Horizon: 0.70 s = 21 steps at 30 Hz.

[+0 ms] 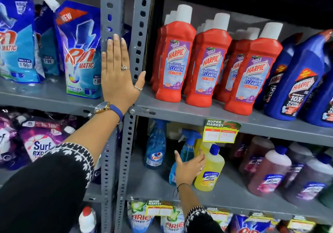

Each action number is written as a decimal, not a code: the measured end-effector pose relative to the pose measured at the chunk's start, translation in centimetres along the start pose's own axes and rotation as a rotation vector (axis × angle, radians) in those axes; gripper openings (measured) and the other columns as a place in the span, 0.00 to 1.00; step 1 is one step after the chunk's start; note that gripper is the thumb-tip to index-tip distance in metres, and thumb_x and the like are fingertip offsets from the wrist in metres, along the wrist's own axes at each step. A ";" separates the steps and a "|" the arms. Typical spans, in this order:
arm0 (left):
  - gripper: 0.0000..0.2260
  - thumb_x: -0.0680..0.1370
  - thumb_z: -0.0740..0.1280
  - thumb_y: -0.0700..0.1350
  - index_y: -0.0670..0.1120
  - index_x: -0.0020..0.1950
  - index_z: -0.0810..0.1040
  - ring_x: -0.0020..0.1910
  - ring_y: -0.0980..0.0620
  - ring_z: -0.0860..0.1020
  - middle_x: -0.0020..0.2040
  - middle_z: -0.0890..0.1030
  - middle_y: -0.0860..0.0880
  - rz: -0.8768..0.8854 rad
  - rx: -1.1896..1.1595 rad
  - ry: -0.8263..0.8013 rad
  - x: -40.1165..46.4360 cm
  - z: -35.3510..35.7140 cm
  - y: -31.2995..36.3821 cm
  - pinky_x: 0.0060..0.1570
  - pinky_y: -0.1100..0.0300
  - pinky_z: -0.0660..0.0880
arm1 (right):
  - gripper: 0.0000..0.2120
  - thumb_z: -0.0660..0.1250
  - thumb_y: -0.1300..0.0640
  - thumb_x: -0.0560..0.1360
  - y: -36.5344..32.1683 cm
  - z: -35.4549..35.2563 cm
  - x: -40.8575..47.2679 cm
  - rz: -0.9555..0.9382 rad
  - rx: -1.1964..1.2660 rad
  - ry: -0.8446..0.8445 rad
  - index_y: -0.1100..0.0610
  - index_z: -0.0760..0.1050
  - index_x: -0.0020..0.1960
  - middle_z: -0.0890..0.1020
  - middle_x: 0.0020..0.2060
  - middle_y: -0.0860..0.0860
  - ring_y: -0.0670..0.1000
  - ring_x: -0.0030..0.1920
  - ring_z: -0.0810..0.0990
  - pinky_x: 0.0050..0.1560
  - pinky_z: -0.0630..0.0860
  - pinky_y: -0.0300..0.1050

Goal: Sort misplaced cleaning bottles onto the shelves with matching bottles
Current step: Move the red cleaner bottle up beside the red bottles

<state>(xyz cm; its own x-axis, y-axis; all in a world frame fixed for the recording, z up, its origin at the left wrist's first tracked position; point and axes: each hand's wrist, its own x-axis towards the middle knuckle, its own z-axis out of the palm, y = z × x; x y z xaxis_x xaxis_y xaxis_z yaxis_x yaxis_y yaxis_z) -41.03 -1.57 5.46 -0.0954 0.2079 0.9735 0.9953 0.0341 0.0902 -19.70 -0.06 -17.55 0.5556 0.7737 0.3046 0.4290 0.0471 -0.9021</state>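
Note:
My right hand (187, 169) reaches into the lower right shelf and wraps around the body of a blue spray bottle (188, 148), thumb on its left side, fingers between it and a yellow bottle with a blue cap (210, 168). Another blue spray bottle labelled Colin (155, 149) stands to the left. My left hand (119, 77) lies flat and open against the grey shelf upright (110, 7), holding nothing. On the shelf above stand red Harpic bottles (173, 61) and blue Harpic bottles (295, 81).
Pink and dark floor-cleaner bottles (270, 169) fill the lower shelf to the right. Rin pouches (81, 56) and Surf pouches (39, 142) sit on the left rack. Ariel pouches (140, 216) are below. A yellow price tag (220, 131) hangs from the shelf edge.

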 end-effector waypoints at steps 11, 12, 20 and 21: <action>0.34 0.80 0.55 0.57 0.37 0.76 0.50 0.75 0.41 0.50 0.76 0.53 0.37 0.008 -0.019 0.009 0.0 0.0 -0.1 0.74 0.52 0.42 | 0.29 0.79 0.49 0.62 2.2 0.0 0.3 0.049 -0.126 -0.252 0.54 0.70 0.57 0.81 0.53 0.54 0.59 0.55 0.78 0.51 0.77 0.54; 0.34 0.80 0.55 0.57 0.37 0.76 0.50 0.75 0.41 0.50 0.76 0.53 0.37 0.009 -0.019 0.012 0.0 0.0 -0.2 0.74 0.52 0.42 | 0.31 0.78 0.46 0.62 1.9 0.2 -0.3 0.034 -0.154 -0.265 0.53 0.69 0.58 0.81 0.53 0.53 0.58 0.55 0.78 0.50 0.78 0.54; 0.34 0.80 0.55 0.58 0.37 0.76 0.51 0.75 0.41 0.51 0.76 0.54 0.37 0.000 -0.001 -0.001 -0.1 0.0 -0.2 0.73 0.53 0.42 | 0.31 0.76 0.41 0.63 -1.1 3.0 -4.4 -0.023 -0.185 -0.367 0.50 0.69 0.60 0.80 0.53 0.51 0.54 0.58 0.75 0.49 0.76 0.51; 0.34 0.80 0.56 0.57 0.37 0.76 0.51 0.75 0.41 0.51 0.76 0.54 0.37 0.000 -0.001 -0.002 -0.1 0.0 -0.2 0.73 0.53 0.42 | 0.32 0.76 0.41 0.62 -1.0 3.3 -4.6 -0.031 -0.184 -0.369 0.50 0.69 0.60 0.79 0.53 0.50 0.54 0.57 0.75 0.49 0.76 0.51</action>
<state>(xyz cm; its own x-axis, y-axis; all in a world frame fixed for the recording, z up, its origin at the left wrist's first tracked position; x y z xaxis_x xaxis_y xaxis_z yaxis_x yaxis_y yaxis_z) -41.25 -1.61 5.36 -0.0950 0.2100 0.9731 0.9954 0.0333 0.0900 -25.02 -1.55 -19.02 0.2614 0.9500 0.1708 0.5802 -0.0133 -0.8144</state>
